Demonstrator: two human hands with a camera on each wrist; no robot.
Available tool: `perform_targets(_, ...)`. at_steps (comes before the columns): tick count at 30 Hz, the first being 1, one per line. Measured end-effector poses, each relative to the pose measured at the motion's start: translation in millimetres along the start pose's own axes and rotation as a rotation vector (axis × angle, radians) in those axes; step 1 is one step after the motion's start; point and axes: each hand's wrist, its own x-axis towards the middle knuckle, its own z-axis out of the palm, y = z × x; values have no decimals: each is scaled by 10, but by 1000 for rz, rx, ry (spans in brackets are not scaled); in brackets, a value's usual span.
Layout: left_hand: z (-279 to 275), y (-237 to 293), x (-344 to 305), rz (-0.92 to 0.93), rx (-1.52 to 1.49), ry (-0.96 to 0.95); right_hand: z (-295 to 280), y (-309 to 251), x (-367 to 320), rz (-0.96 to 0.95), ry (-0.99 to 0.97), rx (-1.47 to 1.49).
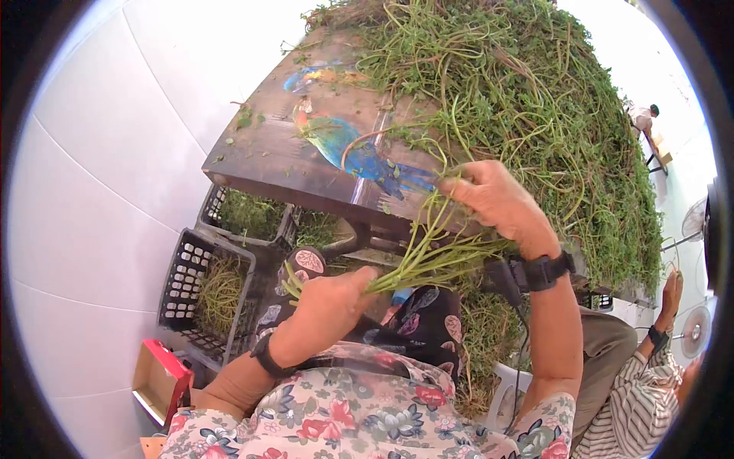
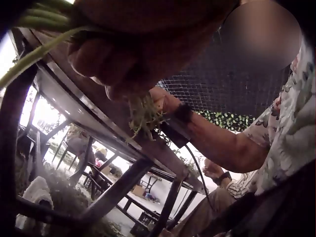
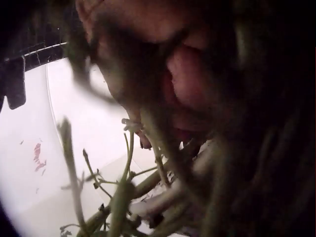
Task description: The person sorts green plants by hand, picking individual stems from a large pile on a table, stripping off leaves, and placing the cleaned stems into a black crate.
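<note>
In the head view the left hand [image 1: 325, 310] grips a bundle of long green stems [image 1: 428, 260], their cut ends poking out past the fist. The right hand [image 1: 493, 200] pinches a stem between thumb and fingers, above the bundle's spread end. A large heap of leafy greens [image 1: 520, 99] covers much of the table [image 1: 267, 164], just beyond the right hand. The left wrist view has the left hand [image 2: 138, 49] curled round stems [image 2: 42, 22]. Close to the right wrist camera, blurred stems [image 3: 168, 192] partly cover the right hand [image 3: 163, 64].
Black crates [image 1: 183, 283] holding greens and stems stand left of the person's knees, with a red box [image 1: 164, 375] nearer. A person in a striped shirt [image 1: 634, 409] sits at the right. Greens lie below the table, and a cable [image 1: 524, 336] hangs from the right wrist.
</note>
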Motion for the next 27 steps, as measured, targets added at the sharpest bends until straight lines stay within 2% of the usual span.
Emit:
perform_targets(1, 3, 5, -1, 18, 10, 6, 33, -12, 30, -32, -54, -22)
perform_targets(4, 19, 4, -6, 64, 42, 20, 159, -94, 1, 41, 63, 152)
perform_targets(7, -32, 7, -18, -28, -31, 15, 95, 106, 94, -69, 40, 666)
perform_targets(10, -51, -77, -45, -97, -61, -30, -27, 133, 50, -103, 98, 814)
perform_targets(11, -52, -93, -40, -63, -49, -3, -62, 172, 55, -90, 77, 831)
perform_targets(13, -52, -109, -38, 1, -26, 52, -117, 209, 63, -93, 108, 850)
perform_targets(20, -71, -101, -47, 15, -60, 67, -288, 307, 3, -119, 206, 827)
perform_targets(22, -77, -120, -39, 29, -72, 72, -343, 312, -31, -109, 214, 725)
perform_targets(26, -156, -124, -31, -104, -23, 7, -474, 287, -174, -136, 204, 459)
perform_targets(27, -156, -158, -38, -106, 4, 17, -484, 289, -195, -170, 213, 271)
